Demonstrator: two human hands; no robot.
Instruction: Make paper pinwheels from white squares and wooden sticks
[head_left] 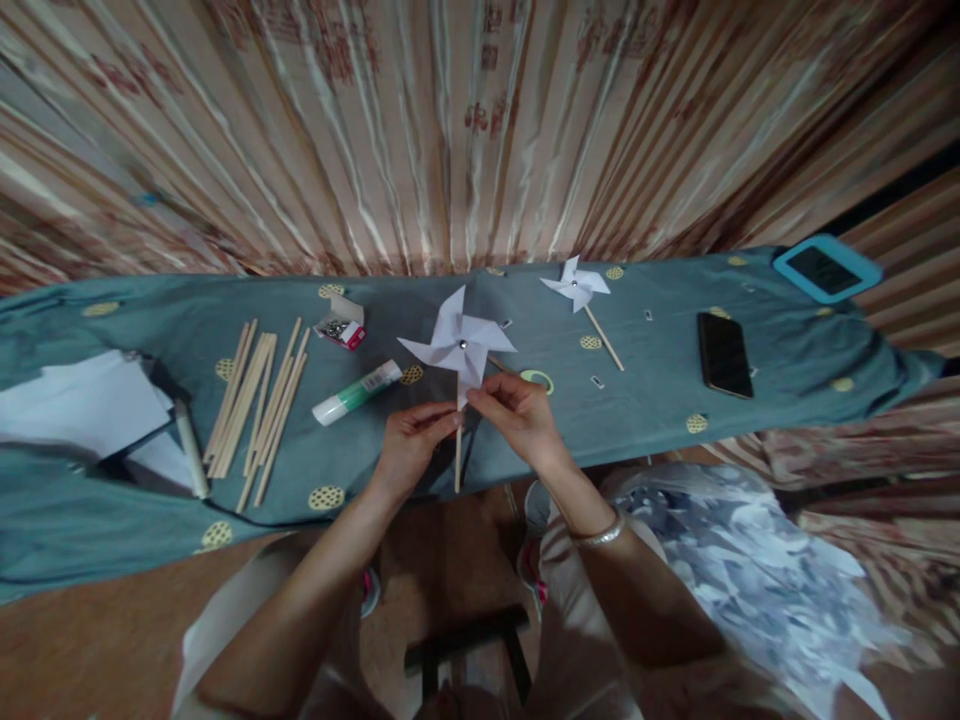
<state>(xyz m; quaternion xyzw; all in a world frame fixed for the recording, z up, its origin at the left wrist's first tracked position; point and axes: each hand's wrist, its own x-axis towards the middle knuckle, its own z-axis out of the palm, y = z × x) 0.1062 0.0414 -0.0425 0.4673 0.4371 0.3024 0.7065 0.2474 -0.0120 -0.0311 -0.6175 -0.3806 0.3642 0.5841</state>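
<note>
A white paper pinwheel with a shiny pin at its centre stands on a thin wooden stick, held up in front of me. My left hand pinches the stick below the blades. On the other side, my right hand is closed on the pinwheel's lowest paper blade, close to the stick. Partly hidden behind the right hand lie scissors with a green handle. A glue stick rests left of the pinwheel, and an opened small box of metal pins sits behind it.
Several wooden sticks lie at left beside white paper sheets. Another pinwheel lies back right. A black phone and a blue-framed device are farther right. A plastic bag of white paper pieces stands below the table edge.
</note>
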